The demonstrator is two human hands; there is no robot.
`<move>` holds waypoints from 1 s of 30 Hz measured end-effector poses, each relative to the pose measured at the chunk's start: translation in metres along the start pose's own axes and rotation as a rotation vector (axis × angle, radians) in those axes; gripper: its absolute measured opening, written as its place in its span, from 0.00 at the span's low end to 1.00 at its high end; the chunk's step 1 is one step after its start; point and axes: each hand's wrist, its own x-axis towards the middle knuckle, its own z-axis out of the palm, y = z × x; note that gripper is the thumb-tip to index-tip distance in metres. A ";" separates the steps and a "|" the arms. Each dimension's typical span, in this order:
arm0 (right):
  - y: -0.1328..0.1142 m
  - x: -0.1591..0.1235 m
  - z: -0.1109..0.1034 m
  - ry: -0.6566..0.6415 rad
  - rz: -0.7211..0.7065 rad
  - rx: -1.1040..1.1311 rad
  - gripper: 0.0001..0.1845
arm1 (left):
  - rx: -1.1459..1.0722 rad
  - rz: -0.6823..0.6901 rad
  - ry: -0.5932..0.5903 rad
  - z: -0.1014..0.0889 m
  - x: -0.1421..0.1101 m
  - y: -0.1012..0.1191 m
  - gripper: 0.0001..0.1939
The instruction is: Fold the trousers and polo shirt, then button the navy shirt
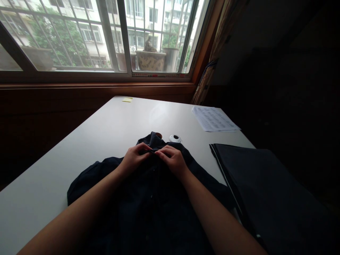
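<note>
A dark navy shirt lies spread on the white table with its collar pointing away from me. A row of small buttons runs down its middle. My left hand pinches the cloth just below the collar. Close beside it, my right hand grips the same spot from the other side, its fingertips nearly meeting the left ones. Whether a button sits between the fingers is too small to tell. Right behind the collar are a round silvery disc with a dark centre and a small reddish-brown round object.
On the white table, a dark folded fabric item lies to the right. Printed sheets rest at the back right, and yellow sticky notes at the far left corner. A barred window and a tied curtain stand behind.
</note>
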 end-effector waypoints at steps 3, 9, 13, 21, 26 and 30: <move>0.006 0.002 0.000 -0.006 0.124 0.051 0.10 | -0.004 0.014 -0.023 0.000 0.000 -0.002 0.11; 0.009 0.004 0.002 -0.053 0.148 0.094 0.11 | 0.001 0.028 -0.036 0.001 0.000 -0.004 0.09; 0.006 0.005 0.001 -0.088 0.153 0.098 0.09 | 0.056 0.047 -0.033 0.001 0.001 -0.003 0.07; 0.003 0.006 0.001 -0.136 0.192 0.127 0.08 | 0.118 0.083 -0.026 0.003 0.000 -0.002 0.05; 0.007 0.007 0.004 -0.127 0.194 0.090 0.08 | 0.089 0.094 -0.029 0.004 0.000 -0.004 0.08; 0.010 0.007 0.006 -0.120 0.182 0.066 0.08 | 0.058 0.114 0.024 0.007 0.001 -0.008 0.12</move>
